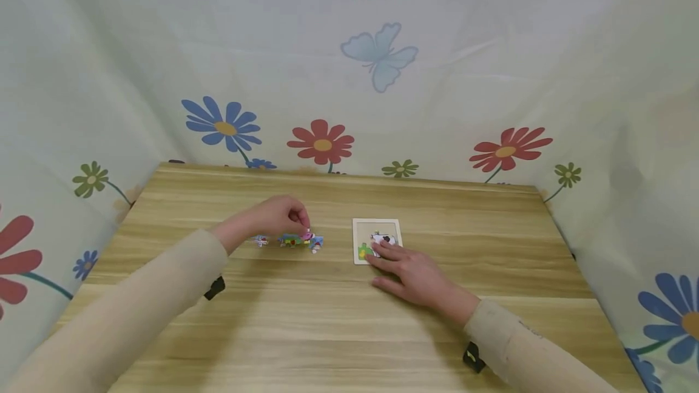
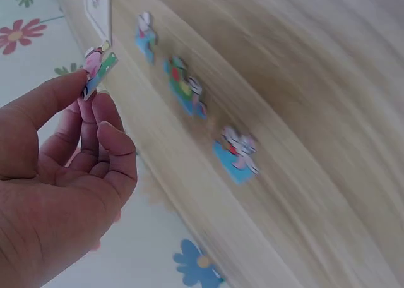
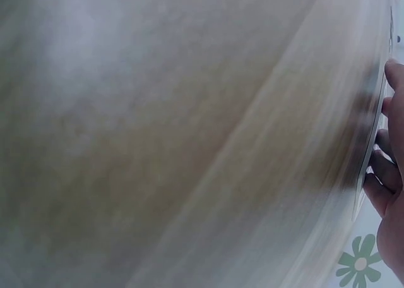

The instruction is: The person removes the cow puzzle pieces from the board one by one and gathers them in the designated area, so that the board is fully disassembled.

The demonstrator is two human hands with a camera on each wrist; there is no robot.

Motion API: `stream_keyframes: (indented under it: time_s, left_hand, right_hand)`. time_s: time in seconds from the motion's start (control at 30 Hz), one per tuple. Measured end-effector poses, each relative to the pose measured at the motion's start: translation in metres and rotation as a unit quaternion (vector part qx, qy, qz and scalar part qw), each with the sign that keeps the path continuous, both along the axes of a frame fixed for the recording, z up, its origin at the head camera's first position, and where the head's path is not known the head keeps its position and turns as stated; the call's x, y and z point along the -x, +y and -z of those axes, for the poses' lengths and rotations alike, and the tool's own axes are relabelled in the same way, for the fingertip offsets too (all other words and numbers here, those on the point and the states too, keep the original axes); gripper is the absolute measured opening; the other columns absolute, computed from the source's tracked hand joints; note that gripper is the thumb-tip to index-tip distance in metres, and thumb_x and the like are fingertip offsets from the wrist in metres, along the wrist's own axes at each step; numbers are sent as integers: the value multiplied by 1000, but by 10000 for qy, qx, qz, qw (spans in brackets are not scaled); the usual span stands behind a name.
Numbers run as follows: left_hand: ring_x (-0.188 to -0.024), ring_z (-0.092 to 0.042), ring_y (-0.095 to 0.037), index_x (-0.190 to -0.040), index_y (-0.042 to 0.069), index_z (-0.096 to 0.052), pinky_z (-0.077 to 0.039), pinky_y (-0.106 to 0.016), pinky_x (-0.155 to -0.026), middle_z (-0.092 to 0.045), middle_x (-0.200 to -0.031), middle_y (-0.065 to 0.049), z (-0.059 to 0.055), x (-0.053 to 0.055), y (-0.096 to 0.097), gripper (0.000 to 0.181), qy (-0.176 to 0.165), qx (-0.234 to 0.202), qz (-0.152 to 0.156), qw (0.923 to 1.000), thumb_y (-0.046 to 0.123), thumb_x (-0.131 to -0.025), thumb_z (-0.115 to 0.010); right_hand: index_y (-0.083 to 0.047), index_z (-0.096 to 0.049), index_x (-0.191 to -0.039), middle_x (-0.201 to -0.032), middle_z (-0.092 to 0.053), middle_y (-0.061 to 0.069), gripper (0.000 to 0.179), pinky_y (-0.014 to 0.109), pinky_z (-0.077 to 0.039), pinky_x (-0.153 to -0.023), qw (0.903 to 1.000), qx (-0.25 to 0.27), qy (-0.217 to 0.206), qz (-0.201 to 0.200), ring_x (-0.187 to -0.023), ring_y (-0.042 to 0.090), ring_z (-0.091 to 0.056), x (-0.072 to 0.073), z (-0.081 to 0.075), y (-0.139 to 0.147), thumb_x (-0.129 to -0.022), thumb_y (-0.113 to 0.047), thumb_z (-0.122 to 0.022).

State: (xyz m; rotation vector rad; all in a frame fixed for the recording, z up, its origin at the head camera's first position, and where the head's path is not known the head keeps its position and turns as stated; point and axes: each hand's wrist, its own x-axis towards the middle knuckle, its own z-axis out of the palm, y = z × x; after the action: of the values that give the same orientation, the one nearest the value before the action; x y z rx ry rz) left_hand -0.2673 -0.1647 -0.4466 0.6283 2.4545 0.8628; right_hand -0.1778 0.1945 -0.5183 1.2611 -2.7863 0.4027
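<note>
Flower-printed sheeting [image 1: 306, 5] backs the wood-grained table [image 1: 349, 332]. Above it, the left hand [image 1: 278, 216] pinches 1 jigsaw piece [image 2: 100, 68] near loose pieces [image 2: 237, 154]; the right hand [image 1: 409, 272], fingers spread, partly covers the pale-rimmed puzzle board [image 1: 361, 235].

A yellowish-brown, wood-grained tabletop [image 1: 327, 332] fronts a whitish, creased backdrop [image 1: 262, 47]. The backdrop's pale-blue printed butterfly [image 1: 381, 56] sits above a small green flower [image 1: 400, 168].
</note>
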Motion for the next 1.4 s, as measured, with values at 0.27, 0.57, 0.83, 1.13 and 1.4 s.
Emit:
stream_keyframes:
  time_s: [0.27,0.57,0.83,1.13,1.4]
  left_hand:
    - [-76,-57,-15,-92,11,-74,-49,-32,-72,-69,-84,2,5,-21,-44,5,6,77,-71,9999,11,-97,-77]
    - [-77,-58,-14,-91,13,-73,-49,-32,-73,-68,-84,4,18,-41,-73,7,-39,83,-6,10000,12,-96,-78]
    - [-78,-58,-12,-92,13,-72,-51,-29,-73,-67,-86,6,31,-49,-83,10,533,-37,21,9986,7,-97,-78]
    - [-82,-61,-8,-94,11,-74,-55,-31,-76,-69,-89,7,39,-51,-85,8,1162,-6,24,9932,5,-96,-78]
    - [-84,-63,-8,-97,14,-77,-56,-36,-79,-71,-91,9,43,-58,-91,11,1902,59,-104,9817,14,-91,-86]
  right_hand:
    - [-18,-58,-155,-160,-52,10,57,52,-46,-115,10000,46,18,8,-147,33,-51,0,1,1,-105,-45,-68]
    - [-18,-59,-154,-159,-53,11,58,52,-47,-114,9999,101,90,-8,-146,33,-52,1,4,1,-103,-44,-70]
    - [-18,-58,-155,-160,-52,11,58,52,-46,-115,10000,69,-43,49,-147,33,-51,0,3,0,-104,-46,-68]
    - [-20,-59,-154,-160,-53,10,59,52,-48,-113,9999,70,87,68,-147,32,-52,0,4,0,-103,-47,-69]
    - [-20,-59,-154,-160,-53,9,59,52,-48,-113,9999,56,23,92,-146,31,-52,-2,2,0,-103,-48,-69]
